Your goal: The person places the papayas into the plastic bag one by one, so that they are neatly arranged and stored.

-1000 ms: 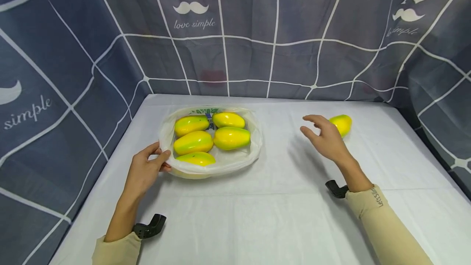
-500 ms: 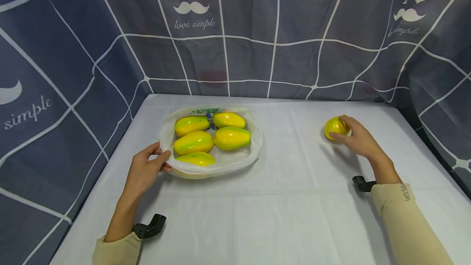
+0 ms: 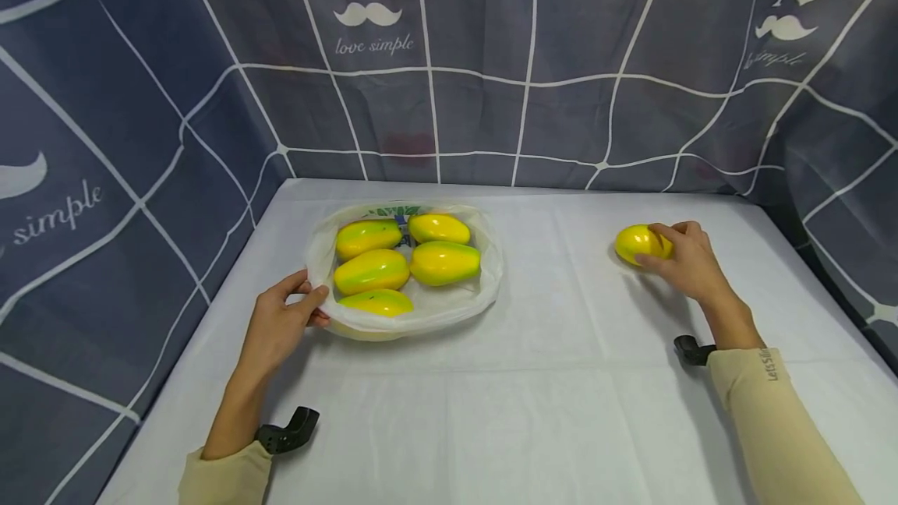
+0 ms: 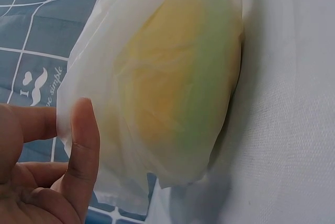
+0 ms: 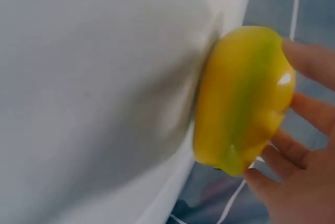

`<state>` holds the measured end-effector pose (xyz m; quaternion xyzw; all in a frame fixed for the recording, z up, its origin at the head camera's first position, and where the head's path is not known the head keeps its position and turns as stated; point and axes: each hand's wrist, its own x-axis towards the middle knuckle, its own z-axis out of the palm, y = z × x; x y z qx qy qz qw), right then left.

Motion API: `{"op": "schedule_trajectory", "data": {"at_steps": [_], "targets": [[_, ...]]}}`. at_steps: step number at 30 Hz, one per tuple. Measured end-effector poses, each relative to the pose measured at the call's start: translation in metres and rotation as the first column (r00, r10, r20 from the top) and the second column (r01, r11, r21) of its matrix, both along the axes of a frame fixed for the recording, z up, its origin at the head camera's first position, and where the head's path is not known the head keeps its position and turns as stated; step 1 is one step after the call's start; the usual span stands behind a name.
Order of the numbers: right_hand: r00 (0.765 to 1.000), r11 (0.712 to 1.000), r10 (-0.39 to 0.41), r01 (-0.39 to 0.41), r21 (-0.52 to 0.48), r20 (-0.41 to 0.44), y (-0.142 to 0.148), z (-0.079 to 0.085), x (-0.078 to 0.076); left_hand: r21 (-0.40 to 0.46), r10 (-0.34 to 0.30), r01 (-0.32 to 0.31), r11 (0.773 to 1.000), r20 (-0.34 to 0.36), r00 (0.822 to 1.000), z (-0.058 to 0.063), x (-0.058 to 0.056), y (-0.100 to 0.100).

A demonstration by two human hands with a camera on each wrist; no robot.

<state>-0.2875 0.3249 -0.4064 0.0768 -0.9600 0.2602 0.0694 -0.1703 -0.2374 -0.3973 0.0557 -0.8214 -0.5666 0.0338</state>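
Observation:
At the left, my left hand pinches the near-left rim of a white plastic bag between thumb and fingers. Several glossy yellow-green papayas lie inside the open-mouthed bag. One of them shows through the thin plastic in the left wrist view. On the right side of the table, my right hand holds a single papaya from its right, thumb at the near side and fingers at the far side. In the right wrist view the fingertips touch this papaya, which sits on or just at the cloth.
A white cloth covers the table, with a stretch of it between the bag and the single papaya. Dark grid-patterned curtains stand behind and at both sides. Each wrist wears a black camera mount.
My right hand has moved right and taken hold of the single papaya, which has turned so its side faces left. My left hand stays on the bag rim.

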Motion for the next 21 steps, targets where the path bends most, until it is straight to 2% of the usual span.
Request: {"op": "schedule_trajectory", "data": {"at_steps": [4,12,21], "targets": [[1.000,1.000,-0.007,0.007,0.025,-0.018,-0.0012,-0.0027,-0.0013,0.000,0.006,-0.006,1.000,0.002,1.000,-0.0004,-0.0006,0.0005],[0.999,0.982,-0.022,0.026,0.184,-0.024,-0.0041,0.0013,-0.0022,-0.009,0.002,-0.002,1.000,0.001,1.000,-0.0012,0.0003,-0.0013],[0.999,0.980,-0.020,0.027,0.198,-0.035,0.0001,-0.0002,0.0029,-0.006,-0.007,0.007,1.000,-0.010,1.000,-0.0012,-0.0008,-0.0002]]}}
